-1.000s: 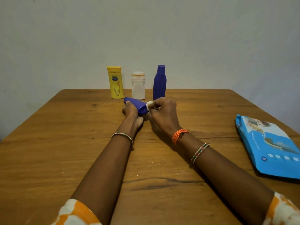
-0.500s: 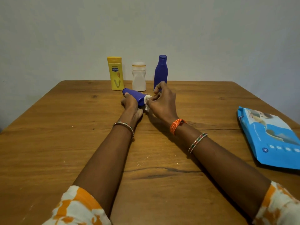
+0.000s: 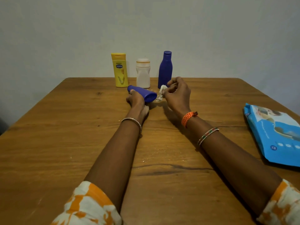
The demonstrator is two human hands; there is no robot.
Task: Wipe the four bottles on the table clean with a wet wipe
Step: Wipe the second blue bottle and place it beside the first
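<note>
Head camera looks down at my two hands working near the far middle of the wooden tabletop (image 3: 48, 143). My left hand (image 3: 137, 101) has its fingers curled round a small blue bottle (image 3: 144, 94), which lies on its side with the flat base turned toward my right and the cap end pointing left. My right hand (image 3: 177, 95) pinches a crumpled white wet wipe (image 3: 161, 94) between thumb and fingertips; the wipe hangs just beside the bottle's base, and I cannot tell whether it touches it. Behind my hands three more bottles stand upright in a row near the far edge: a yellow bottle (image 3: 119, 70) on the left, a white bottle (image 3: 143, 73) in the middle, and a tall blue bottle (image 3: 165, 69) on the right, partly behind my right fingers. A blue wipes packet (image 3: 274, 137) lies flat at the right edge of the tabletop, well apart from the bottles. I see bangles on both wrists, an orange band (image 3: 188, 118) on my right wrist, and orange-and-white sleeves at the bottom.
</note>
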